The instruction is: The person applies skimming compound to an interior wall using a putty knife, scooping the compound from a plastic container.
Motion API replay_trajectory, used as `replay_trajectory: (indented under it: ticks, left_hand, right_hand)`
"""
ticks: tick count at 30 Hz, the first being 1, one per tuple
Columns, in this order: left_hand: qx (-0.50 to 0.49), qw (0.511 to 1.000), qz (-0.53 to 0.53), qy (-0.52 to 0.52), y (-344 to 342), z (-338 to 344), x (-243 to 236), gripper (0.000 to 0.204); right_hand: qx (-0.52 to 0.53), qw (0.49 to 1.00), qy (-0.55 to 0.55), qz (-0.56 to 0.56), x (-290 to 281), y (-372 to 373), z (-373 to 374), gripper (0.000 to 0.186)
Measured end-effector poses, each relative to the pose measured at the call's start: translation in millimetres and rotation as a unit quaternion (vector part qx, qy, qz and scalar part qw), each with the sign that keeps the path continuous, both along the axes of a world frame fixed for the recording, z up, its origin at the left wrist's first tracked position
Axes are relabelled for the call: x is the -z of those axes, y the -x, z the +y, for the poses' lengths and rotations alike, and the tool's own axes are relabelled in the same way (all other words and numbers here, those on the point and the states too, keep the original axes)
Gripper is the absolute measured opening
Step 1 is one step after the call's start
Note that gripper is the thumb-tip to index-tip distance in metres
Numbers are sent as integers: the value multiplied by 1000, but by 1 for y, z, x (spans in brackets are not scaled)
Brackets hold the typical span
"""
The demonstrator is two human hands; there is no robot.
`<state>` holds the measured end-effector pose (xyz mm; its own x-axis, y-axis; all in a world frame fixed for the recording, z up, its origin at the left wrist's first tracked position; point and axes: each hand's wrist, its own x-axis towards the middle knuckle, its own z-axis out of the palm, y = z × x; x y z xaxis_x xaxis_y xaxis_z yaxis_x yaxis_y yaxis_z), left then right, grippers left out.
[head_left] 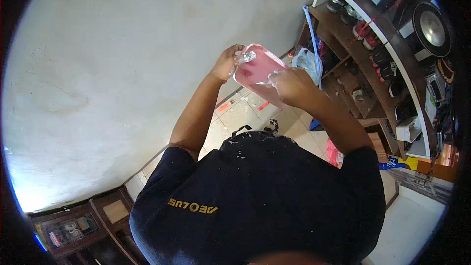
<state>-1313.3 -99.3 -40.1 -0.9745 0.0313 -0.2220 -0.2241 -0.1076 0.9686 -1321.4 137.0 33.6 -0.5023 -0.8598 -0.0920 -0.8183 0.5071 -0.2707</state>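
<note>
Pink tray (261,67) sits at upper centre of the frame, its left edge grasped by the left hand (227,64); the right hand (293,86) curls over it, its grip unclear. Working whitish material (248,57) seems underway; the next move calls for a steady tray.

Between the left hand (227,65) and the right hand (294,87), the middle of the pink tray (263,64) lies open from above; the right hand blocks its near right part. Open air extends left of the left hand to the plastered wall (122,44). Right of the tray, a light blue pole (312,34) and a plastic bag (305,59) crowd the wooden shoe rack's (363,68) left side. Nearer, the gap between both forearms ends at the dark T-shirt (294,181).
</note>
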Motion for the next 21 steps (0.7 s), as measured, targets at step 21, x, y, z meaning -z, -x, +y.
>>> replay_trajectory:
  ticks: [21]
  left_hand:
    - [-60, 996, 45, -43, -42, -57, -9, 35]
  right_hand:
    - [10, 981, 191, -29, -7, -13, -39, 22]
